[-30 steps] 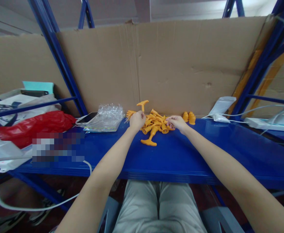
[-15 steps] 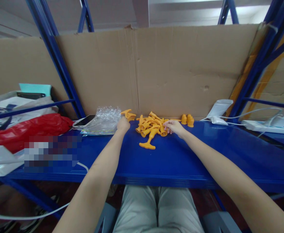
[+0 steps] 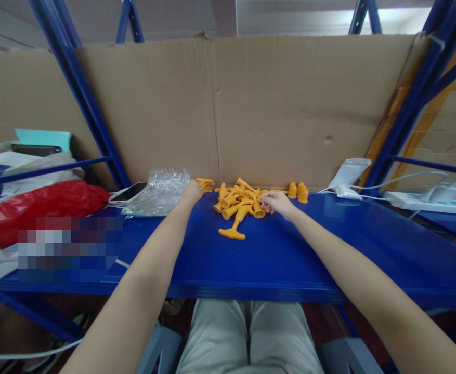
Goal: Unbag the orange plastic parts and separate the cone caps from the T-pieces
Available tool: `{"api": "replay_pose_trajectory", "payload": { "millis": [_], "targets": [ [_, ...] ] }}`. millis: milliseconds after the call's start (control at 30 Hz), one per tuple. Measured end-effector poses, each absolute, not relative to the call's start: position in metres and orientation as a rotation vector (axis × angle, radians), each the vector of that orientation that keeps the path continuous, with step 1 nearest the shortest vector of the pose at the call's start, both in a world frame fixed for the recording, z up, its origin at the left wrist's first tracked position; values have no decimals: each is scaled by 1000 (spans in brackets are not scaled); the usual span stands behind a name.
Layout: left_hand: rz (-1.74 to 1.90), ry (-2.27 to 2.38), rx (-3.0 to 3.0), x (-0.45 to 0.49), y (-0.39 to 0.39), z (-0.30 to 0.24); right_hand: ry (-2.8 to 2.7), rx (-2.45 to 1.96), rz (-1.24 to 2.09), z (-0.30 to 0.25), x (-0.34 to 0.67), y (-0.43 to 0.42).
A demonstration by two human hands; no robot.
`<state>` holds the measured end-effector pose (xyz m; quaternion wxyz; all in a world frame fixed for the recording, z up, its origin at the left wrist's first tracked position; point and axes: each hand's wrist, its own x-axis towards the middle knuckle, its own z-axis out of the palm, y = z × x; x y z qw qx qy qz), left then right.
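My left hand [image 3: 192, 191] is closed at the left end of a small stack of orange T-shaped handles [image 3: 206, 185], against the cardboard. Its fingertips are hidden behind the hand, where they appear to grip the top handle. My right hand [image 3: 279, 202] has curled fingers touching an orange piece at the right edge of a loose pile of orange T-shaped plastic pieces [image 3: 237, 200]. Some pieces show hollow round ends. One T-shaped piece [image 3: 233, 231] sticks out of the pile towards me. Short orange caps [image 3: 301, 192] stand to the right of my right hand.
A clear plastic bag [image 3: 165, 189] and a phone [image 3: 130, 193] lie left of my left hand on the blue shelf [image 3: 251, 265]. Red plastic [image 3: 56, 205] is farther left. A white power strip [image 3: 430, 201] and cables lie right. Cardboard [image 3: 282, 114] stands behind.
My left hand has brought an orange T-shaped handle into line with the small stack at the back. My right hand stays by the pile. The view has shifted slightly.
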<state>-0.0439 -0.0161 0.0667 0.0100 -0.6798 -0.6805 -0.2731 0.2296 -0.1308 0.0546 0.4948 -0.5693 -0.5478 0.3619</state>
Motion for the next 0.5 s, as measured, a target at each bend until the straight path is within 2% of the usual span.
{"api": "replay_pose_trajectory", "payload": {
  "millis": [500],
  "targets": [
    [-792,-2189,-2118,-50,-8,61,-1383,-1356,863,52,233,-128]
  ]
}}
